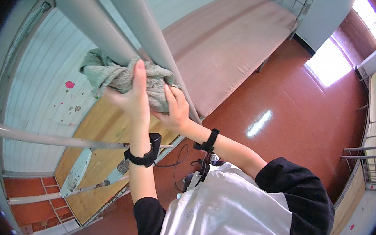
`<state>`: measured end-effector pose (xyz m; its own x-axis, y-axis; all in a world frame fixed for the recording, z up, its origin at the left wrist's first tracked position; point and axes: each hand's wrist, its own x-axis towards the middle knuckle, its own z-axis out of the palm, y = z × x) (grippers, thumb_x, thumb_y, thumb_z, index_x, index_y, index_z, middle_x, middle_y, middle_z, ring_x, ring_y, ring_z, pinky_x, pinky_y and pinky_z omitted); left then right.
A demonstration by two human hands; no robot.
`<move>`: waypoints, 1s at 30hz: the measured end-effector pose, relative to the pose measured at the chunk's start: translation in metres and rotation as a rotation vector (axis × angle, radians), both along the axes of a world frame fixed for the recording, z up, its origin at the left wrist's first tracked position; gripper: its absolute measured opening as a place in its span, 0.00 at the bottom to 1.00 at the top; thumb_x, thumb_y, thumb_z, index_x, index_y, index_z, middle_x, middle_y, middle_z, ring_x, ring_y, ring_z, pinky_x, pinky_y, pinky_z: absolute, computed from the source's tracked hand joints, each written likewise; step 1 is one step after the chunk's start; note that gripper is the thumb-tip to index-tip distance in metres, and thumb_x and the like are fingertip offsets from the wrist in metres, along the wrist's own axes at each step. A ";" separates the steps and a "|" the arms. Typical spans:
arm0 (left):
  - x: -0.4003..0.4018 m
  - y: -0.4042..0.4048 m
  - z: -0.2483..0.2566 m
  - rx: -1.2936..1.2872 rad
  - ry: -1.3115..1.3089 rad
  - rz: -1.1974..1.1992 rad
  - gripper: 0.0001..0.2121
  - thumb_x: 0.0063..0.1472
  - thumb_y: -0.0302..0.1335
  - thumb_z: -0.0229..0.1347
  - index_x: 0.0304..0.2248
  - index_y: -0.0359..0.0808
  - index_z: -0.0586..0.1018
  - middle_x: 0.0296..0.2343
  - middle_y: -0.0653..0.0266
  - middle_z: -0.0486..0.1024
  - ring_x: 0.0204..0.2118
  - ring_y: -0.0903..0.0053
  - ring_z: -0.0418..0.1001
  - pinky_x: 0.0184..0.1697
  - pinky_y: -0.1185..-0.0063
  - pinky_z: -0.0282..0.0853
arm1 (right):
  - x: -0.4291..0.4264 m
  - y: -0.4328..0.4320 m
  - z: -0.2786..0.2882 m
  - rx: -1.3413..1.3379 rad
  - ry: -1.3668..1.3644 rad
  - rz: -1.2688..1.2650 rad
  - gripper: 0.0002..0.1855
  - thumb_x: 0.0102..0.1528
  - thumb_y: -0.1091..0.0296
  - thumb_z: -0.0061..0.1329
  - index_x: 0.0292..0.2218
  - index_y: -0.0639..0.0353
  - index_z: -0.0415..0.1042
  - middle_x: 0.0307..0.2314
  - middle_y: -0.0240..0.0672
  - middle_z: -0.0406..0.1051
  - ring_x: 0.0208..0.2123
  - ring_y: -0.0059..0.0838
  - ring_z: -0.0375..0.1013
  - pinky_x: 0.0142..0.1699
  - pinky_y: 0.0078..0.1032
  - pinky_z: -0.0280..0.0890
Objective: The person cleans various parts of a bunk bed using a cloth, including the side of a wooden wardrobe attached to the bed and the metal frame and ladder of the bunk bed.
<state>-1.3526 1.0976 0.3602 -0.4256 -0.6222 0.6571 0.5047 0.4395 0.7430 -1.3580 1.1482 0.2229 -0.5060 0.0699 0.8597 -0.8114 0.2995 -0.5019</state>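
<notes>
A bunched grey-green cloth (116, 75) is wrapped partly around the lower visible stretch of a light grey metal bed post (97, 24). My left hand (133, 97) grips the cloth from the near side, its thumb pointing up along the fabric. On the right, my right hand (175, 110) holds the cloth's lower right part, with its fingers bent over the folds. A second grey post (139, 16) runs close beside the first, and the cloth touches or nearly touches it. The cloth hides the posts' surface behind it.
Below my left forearm lies a wooden bed board (100, 160) with a white metal rail (61, 140) crossing above it. A pinkish mattress (228, 42) lies on the bed beyond. Reddish floor (274, 99) stretches right. A thin black cable (175, 163) hangs from the wrist straps.
</notes>
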 end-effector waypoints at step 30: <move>0.021 -0.005 -0.158 0.111 -0.289 -0.225 0.12 0.48 0.23 0.60 0.31 0.28 0.72 0.28 0.63 0.72 0.29 0.81 0.69 0.33 0.80 0.66 | 0.025 0.036 -0.083 0.271 -0.337 0.058 0.36 0.31 0.67 0.58 0.42 0.66 0.59 0.38 0.45 0.63 0.35 0.43 0.67 0.37 0.31 0.65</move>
<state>-1.3314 1.0930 0.2019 -0.7176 -0.5526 0.4239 0.3418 0.2508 0.9057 -1.3330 1.1843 0.1404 -0.7576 -0.1724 0.6295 -0.6353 0.4160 -0.6507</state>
